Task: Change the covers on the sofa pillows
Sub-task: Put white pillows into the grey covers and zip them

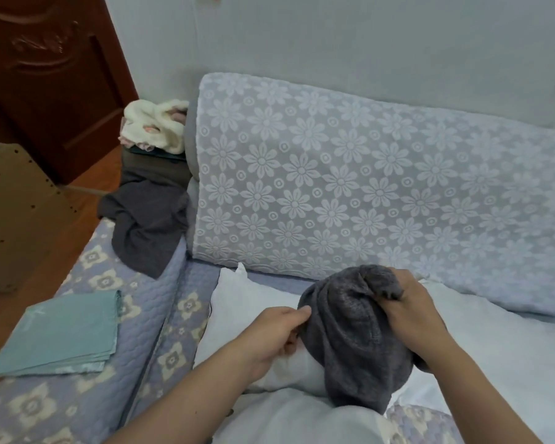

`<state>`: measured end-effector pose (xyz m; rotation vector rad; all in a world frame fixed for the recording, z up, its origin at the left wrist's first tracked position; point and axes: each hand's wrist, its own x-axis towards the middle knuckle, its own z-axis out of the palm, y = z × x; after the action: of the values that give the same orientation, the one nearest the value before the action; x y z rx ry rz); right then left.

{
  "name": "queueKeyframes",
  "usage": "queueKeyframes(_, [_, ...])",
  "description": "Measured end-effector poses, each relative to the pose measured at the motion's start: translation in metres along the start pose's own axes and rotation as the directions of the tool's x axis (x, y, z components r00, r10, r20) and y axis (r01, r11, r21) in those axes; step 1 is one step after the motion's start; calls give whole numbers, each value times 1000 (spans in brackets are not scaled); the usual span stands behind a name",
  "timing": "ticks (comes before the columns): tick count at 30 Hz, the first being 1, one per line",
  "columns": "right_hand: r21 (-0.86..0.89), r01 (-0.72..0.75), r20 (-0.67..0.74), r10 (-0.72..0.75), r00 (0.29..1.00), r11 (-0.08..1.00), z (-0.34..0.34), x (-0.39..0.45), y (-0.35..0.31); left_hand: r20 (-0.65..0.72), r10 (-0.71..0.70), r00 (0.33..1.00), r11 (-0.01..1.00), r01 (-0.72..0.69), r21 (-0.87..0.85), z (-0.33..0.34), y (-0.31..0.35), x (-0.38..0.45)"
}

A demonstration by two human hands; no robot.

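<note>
Head view: both hands' fingers (303,310) grip grey cover (356,331), hiding pt of white pillow (237,312).

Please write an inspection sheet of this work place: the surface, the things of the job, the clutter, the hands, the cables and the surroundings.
Surface: sofa seat with a quilted flower-print cover; lace-covered backrest.
Job's things: white pillow lying bare on the seat; grey cover bunched over one end of a pillow; folded teal covers stacked on the armrest.
Clutter: dark grey cloth draped over the sofa's end; cream fluffy item behind it.
Hands: left hand pinches the grey cover's edge; right hand grips its bunched top.
Cables: nothing seen.
Surroundings: brown door, pale wall, cardboard box on the wooden floor.
</note>
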<state>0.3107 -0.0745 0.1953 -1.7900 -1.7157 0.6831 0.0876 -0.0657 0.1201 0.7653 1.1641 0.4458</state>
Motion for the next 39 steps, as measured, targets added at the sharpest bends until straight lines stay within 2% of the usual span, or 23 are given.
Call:
queueKeyframes(3, [11,-24,-30,24,999,1000,-2,-4,-4,40,6,999,977,3,-212,8,3,-3])
queueKeyframes(5, [-13,-69,-36,69,997,998,-1,-2,0,69,-19,997,901,47,-431,11,2,-6])
queueKeyframes(6, [-22,-110,-36,109,993,994,-2,1,4,89,-23,996,870,63,-488,10,-1,-7])
queueKeyframes(8, [4,-218,-64,218,974,976,-8,10,5,46,-31,998,874,49,-484,1,-1,-4])
queueKeyframes(10, [71,-303,-176,310,934,950,-25,19,-1,-48,-12,999,882,-12,-471,-18,6,2])
queueKeyframes(12, [146,-318,-286,347,893,937,-49,27,-15,-143,12,990,871,-81,-485,-44,25,4])
queueKeyframes(15, [190,-257,-264,301,916,948,-66,33,-36,-206,78,975,885,-163,-435,-81,60,5])
queueKeyframes(19, [233,-256,-280,317,906,938,-49,43,-44,106,-25,994,947,57,-316,-98,62,-4])
queueKeyframes(21, [272,-303,-297,379,876,913,-38,47,-38,205,-30,978,961,84,-262,-84,40,-9])
queueKeyframes(23, [282,-344,-313,425,850,896,-29,46,-30,191,26,981,950,35,-311,-63,18,-15])
queueKeyframes(25, [268,-369,-333,445,831,890,-24,45,-24,138,72,988,898,-4,-439,-48,5,-18])
queueKeyframes(27, [229,-382,-356,442,823,895,-23,44,-21,157,58,986,768,56,-638,-41,2,-21])
queueKeyframes(28, [205,-378,-373,429,823,903,-26,45,-21,178,63,982,727,77,-683,-37,4,-21])
queueKeyframes(30, [146,-355,-450,381,807,924,-38,47,-24,210,111,971,707,71,-704,-36,19,-23])
queueKeyframes(33, [94,-269,-632,266,728,959,-80,58,-43,207,293,934,739,-84,-669,-33,79,-29])
queueKeyframes(36, [166,-102,-759,193,622,981,-133,75,-77,221,570,791,707,-334,-624,-30,156,-44])
queueKeyframes(38, [290,34,-784,217,581,956,-157,84,-101,303,654,693,714,-431,-552,-24,186,-50])
queueKeyframes(39, [337,98,-785,222,578,936,-163,87,-111,345,661,667,731,-469,-495,-19,196,-53])
